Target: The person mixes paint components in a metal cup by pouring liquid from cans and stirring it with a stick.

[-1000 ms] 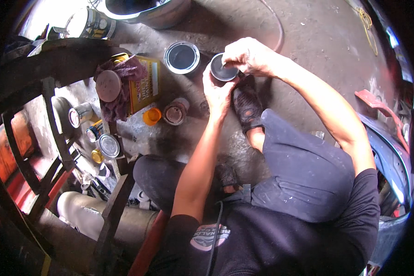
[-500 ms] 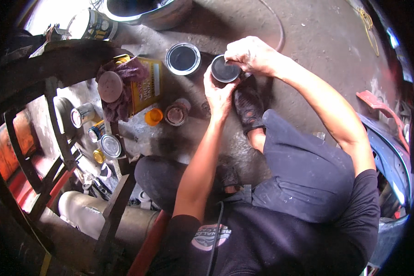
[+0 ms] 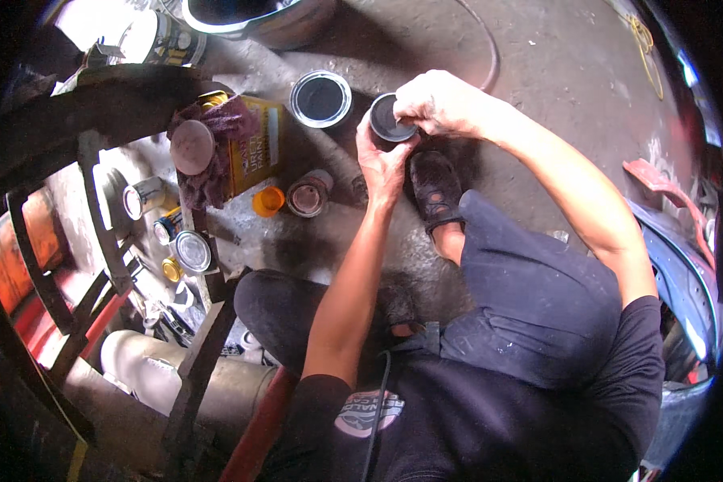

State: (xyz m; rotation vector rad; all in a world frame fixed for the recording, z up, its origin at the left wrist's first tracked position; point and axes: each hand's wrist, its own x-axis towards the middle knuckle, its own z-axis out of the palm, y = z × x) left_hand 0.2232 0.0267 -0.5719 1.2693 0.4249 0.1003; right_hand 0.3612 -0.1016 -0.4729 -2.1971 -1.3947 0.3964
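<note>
My left hand (image 3: pixel 384 167) is wrapped round a small round can (image 3: pixel 391 140) with dark grey contents, its mouth facing up. Over that mouth my right hand (image 3: pixel 432 103) has its fingers pinched together, their tips down at the rim. Whatever the pinch holds, if anything, is hidden by the fingers. Left of the held can stands a larger open can (image 3: pixel 320 124) with a silvery rim and dark liquid inside. Nearer to me on the floor are a small open container (image 3: pixel 308 198) with a reddish-brown inside and an orange cap (image 3: pixel 268 202).
A purple rag (image 3: pixel 237 120) hangs over a yellow rectangular can (image 3: pixel 259 149) at the left, beside a dark metal frame (image 3: pixel 96 217). A lidded tin (image 3: pixel 193 252) stands by that frame. A hose (image 3: pixel 490 56) curves across the far floor. Blue and red panels stand at the right.
My right hand has shifted slightly down, its fingertips now farther over the mouth of the held can. My left hand and the can have hardly moved.
</note>
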